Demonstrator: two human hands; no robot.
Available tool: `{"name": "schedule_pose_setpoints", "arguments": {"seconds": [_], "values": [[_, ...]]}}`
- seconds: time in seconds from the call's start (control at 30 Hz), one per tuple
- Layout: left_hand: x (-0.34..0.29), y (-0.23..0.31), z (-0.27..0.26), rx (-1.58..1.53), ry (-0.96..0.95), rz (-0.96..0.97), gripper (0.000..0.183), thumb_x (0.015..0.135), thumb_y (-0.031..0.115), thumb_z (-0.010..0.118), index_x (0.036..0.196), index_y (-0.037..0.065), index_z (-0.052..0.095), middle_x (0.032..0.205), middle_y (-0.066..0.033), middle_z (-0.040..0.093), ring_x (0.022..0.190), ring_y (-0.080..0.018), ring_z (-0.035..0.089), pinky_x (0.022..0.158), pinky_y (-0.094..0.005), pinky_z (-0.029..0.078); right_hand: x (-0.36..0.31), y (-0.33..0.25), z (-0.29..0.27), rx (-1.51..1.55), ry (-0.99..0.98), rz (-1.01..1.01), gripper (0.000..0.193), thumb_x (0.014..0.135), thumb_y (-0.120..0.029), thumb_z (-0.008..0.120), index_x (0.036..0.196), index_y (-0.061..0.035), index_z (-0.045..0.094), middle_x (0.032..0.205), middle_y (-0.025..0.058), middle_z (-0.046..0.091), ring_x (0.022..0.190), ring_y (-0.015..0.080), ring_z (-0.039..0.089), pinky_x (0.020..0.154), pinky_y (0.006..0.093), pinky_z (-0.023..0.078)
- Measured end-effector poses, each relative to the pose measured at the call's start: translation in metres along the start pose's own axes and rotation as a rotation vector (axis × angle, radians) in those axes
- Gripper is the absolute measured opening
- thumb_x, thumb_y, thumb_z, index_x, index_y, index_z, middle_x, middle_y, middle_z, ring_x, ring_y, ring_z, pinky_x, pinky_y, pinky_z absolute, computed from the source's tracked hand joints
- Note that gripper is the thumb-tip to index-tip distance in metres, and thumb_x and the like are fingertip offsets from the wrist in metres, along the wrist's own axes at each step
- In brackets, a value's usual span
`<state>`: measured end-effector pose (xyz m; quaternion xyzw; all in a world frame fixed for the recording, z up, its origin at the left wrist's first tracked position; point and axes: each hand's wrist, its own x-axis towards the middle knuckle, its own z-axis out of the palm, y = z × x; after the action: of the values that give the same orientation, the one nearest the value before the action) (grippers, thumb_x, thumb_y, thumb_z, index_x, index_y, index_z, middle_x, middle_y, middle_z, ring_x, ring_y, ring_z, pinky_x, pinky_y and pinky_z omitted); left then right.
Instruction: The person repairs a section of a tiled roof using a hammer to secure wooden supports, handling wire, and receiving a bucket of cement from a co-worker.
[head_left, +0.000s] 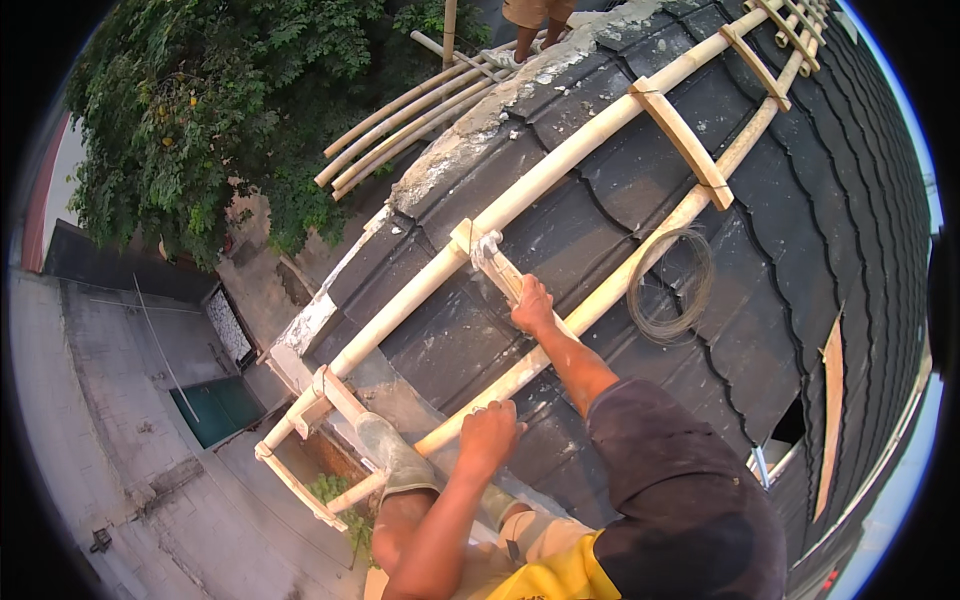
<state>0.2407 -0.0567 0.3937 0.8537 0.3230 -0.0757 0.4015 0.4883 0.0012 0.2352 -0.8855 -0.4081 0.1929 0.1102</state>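
Note:
A ladder-like frame of pale bamboo poles (560, 160) with wooden crosspieces (685, 140) lies up the dark tiled roof. My right hand (534, 306) is closed along one crosspiece, around what looks like a hammer-like tool; its whitish head (487, 244) is by the upper pole. Whether my fingers also grip the crosspiece is hard to tell. My left hand (489, 438) is closed in a fist just above the lower pole (520, 373); anything inside it is hidden. My foot in a grey covering (392, 452) rests against the lowest crosspieces.
A coil of thin wire (670, 285) lies over the lower pole. Roof tiles (790, 230) slope away on the right, with a loose wooden strip (831, 415) and a gap. Another person's legs (535, 25) stand near bamboo poles (410, 115). Left of the roof edge, a paved yard (130, 400) drops far below.

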Motion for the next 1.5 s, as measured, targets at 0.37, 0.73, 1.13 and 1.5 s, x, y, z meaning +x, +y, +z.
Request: {"name": "schedule_pose_setpoints", "arguments": {"seconds": [0.37, 0.73, 1.13, 1.5], "values": [[-0.006, 0.0, 0.001, 0.013, 0.018, 0.01, 0.036, 0.086, 0.032, 0.07, 0.098, -0.001, 0.062, 0.092, -0.0205, 0.068, 0.083, -0.0376, 0.069, 0.073, -0.047, 0.054, 0.0, 0.003, 0.003, -0.014, 0.026, -0.02, 0.055, 0.078, -0.017, 0.077, 0.121, -0.0062, 0.043, 0.123, 0.0192, 0.056, 0.12, 0.0398, 0.051, 0.098, 0.0529, 0.039], [-0.006, 0.004, -0.005, 0.042, -0.095, -0.03, 0.037, 0.087, 0.034, 0.071, 0.101, 0.002, 0.062, 0.096, -0.0177, 0.068, 0.088, -0.0362, 0.07, 0.076, -0.0466, 0.054, 0.001, 0.004, 0.003, -0.004, 0.03, -0.033, 0.053, 0.078, -0.018, 0.077, 0.118, -0.0047, 0.044, 0.123, 0.0189, 0.055, 0.121, 0.0391, 0.05, 0.099, 0.0527, 0.04], [-0.009, -0.001, 0.003, 0.062, -0.092, 0.003, 0.038, 0.087, 0.036, 0.07, 0.103, 0.002, 0.062, 0.097, -0.0174, 0.068, 0.089, -0.0359, 0.07, 0.077, -0.0466, 0.054, 0.0, 0.006, 0.002, 0.004, 0.007, 0.018, 0.051, 0.079, -0.017, 0.076, 0.118, -0.0062, 0.044, 0.127, 0.0162, 0.052, 0.125, 0.0369, 0.047, 0.101, 0.0534, 0.037], [-0.01, -0.001, -0.006, 0.033, -0.163, -0.017, 0.043, 0.088, 0.039, 0.066, 0.106, 0.0, 0.062, 0.102, -0.0228, 0.068, 0.094, -0.0392, 0.068, 0.082, -0.0496, 0.053, -0.001, 0.003, -0.001, -0.016, 0.007, 0.018, 0.054, 0.078, -0.018, 0.077, 0.119, -0.0056, 0.044, 0.127, 0.0174, 0.053, 0.124, 0.0378, 0.048, 0.1, 0.0535, 0.038]]}}
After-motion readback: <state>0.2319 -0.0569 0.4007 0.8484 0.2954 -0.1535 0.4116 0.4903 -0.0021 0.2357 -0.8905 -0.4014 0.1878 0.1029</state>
